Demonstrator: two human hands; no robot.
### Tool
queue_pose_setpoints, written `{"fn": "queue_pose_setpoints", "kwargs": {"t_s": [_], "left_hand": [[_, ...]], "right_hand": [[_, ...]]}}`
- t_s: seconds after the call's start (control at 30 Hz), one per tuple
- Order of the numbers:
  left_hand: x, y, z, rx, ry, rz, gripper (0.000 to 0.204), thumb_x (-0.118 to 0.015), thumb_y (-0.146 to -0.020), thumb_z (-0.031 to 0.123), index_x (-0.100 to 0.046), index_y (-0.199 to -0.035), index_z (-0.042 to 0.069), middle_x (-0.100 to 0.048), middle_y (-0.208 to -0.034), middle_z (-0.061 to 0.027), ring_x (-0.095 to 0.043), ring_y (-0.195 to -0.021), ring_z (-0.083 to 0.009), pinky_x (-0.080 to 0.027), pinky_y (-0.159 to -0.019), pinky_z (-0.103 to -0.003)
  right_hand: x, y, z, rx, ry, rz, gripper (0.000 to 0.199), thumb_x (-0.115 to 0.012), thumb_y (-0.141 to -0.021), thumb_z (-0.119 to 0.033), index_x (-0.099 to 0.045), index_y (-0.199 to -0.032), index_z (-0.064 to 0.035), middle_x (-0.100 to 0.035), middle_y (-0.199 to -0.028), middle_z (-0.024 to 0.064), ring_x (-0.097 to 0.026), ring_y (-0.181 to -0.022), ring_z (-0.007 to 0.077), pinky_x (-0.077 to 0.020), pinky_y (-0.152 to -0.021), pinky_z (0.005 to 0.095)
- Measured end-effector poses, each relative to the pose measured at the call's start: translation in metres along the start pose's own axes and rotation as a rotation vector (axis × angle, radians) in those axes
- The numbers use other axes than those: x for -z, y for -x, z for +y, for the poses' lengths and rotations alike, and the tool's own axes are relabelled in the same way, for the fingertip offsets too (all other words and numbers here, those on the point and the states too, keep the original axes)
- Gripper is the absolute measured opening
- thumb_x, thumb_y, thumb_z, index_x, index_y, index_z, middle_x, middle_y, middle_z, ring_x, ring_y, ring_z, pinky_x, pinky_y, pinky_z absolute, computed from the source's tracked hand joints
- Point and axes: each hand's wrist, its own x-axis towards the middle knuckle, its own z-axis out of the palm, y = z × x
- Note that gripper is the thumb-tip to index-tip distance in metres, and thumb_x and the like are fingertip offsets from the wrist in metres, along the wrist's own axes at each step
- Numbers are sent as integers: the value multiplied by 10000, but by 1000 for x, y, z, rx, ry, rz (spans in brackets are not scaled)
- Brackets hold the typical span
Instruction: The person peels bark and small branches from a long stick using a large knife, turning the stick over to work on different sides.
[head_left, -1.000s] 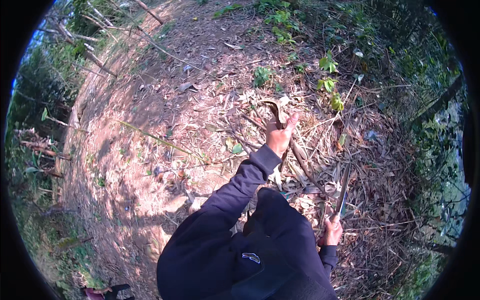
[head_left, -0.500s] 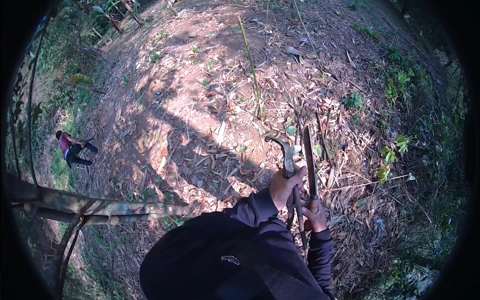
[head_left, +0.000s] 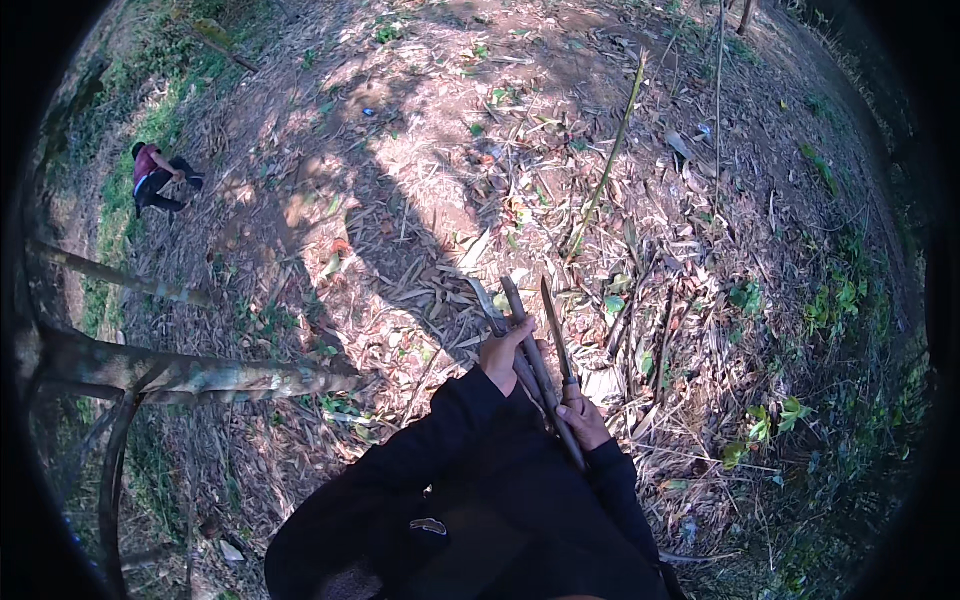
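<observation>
- Gripping a grey stick (head_left: 528,352) in front of the chest, the left hand (head_left: 503,351) has its fingers clamped around it.
- The right hand (head_left: 583,420), fingers closed on a knife (head_left: 556,330), has risen beside the stick since a second ago, so cutting looks close.
- Dry leaf litter (head_left: 640,250) lies below.

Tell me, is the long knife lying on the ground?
No, the right hand holds the knife up, beside the stick in the left hand.

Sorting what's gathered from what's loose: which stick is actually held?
The short grey stick gripped by the left hand; the long thin cane stands apart, beyond both hands.
</observation>
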Motion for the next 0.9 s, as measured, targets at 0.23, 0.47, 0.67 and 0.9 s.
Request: {"fn": "queue_pose_setpoints", "kwargs": {"t_s": [0.23, 0.47, 0.67, 0.9], "left_hand": [[33, -16, 84, -94, 332, -58, 246, -637, -867, 195, -500, -1043, 92, -602, -882, -68, -631, -900, -265, -506, -747, -407], [73, -18, 159, -455, 463, -84, 263, -508, -943, 330, -474, -818, 101, -450, -700, -12, -519, -738, -192, -448, -791, -389], [91, -40, 223, -606, 644, 236, 284, -527, -936, 354, -480, -776, 124, -506, -711, -21, -588, -821, -248, -469, -802, -441], [86, -130, 339, -648, 667, 489, 300, -504, -944, 359, -462, -776, 114, -458, -686, -19, -520, -715, -218, -447, -744, -425]], "right_hand": [[-43, -109, -76, -13, 166, -160, 283, -706, -795, -179, -470, -901, -64, -486, -770, -10, -486, -672, 82, -445, -612, 249], [-110, -217, -137, -130, 226, -400, 432, -743, -779, -148, -464, -1075, -2, -546, -879, 15, -534, -787, 97, -464, -715, 260], [-158, -305, -194, -98, 431, -719, 492, -737, -799, -227, -454, -1124, 11, -597, -1060, 117, -583, -955, 147, -446, -882, 298], [-203, -457, -253, -91, 670, -962, 863, -824, -644, -448, -407, -1230, 30, -555, -1116, 137, -520, -1062, 200, -410, -927, 345]]}}
